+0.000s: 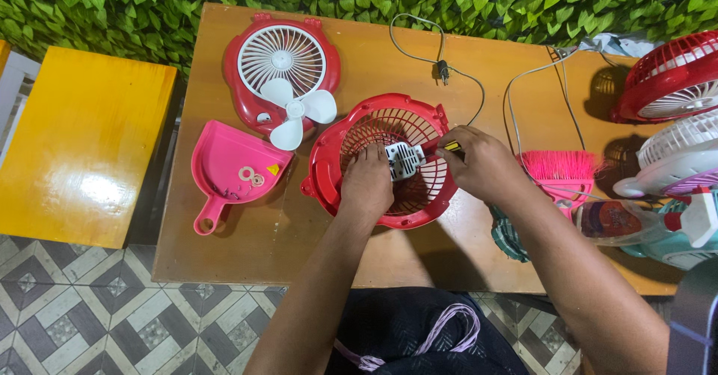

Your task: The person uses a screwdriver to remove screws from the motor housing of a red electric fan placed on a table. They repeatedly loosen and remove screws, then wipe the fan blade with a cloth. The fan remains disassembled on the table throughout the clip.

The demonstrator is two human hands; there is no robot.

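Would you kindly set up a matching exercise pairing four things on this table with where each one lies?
Things:
1. white fan blade
2. pink dustpan
3. pink brush
4. black plug

Places:
A. at the table's far edge, on its grey cable
B. right of the right hand
C. on the red front grille, overlapping its lower rim
D. left of the red rear grille, with small washers in it

Pairs: 1-C, 2-D, 3-B, 4-A

Bare forearms, no sleeves; dark garment with pale purple cord (441, 330).
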